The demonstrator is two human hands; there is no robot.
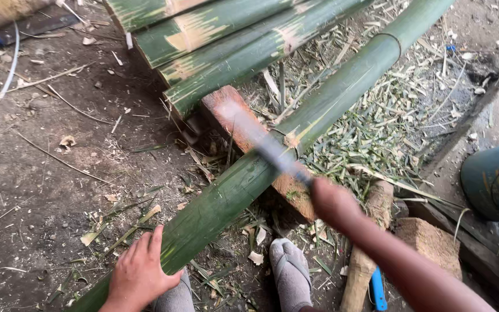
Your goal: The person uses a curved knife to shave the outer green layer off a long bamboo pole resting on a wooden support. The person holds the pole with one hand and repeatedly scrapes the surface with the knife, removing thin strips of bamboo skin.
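- The green bamboo pole (295, 136) lies on the ground with its long axis diagonal, running from lower left to upper right; its middle rests across a reddish wooden block (235, 118)
- The left hand (140, 274) lies flat on the pole's near end, palm down, fingers extended and close together, pressing rather than gripping
- The right hand (333, 202) is closed in a fist around the handle of a blade (264, 144), forearm reaching in from lower right
- The blade is motion-blurred; it points up-left and crosses the pole near a pale notch
- Cut bamboo lengths (226, 40) are stacked beyond the block
- Green shavings (388, 115) cover the ground right of the pole
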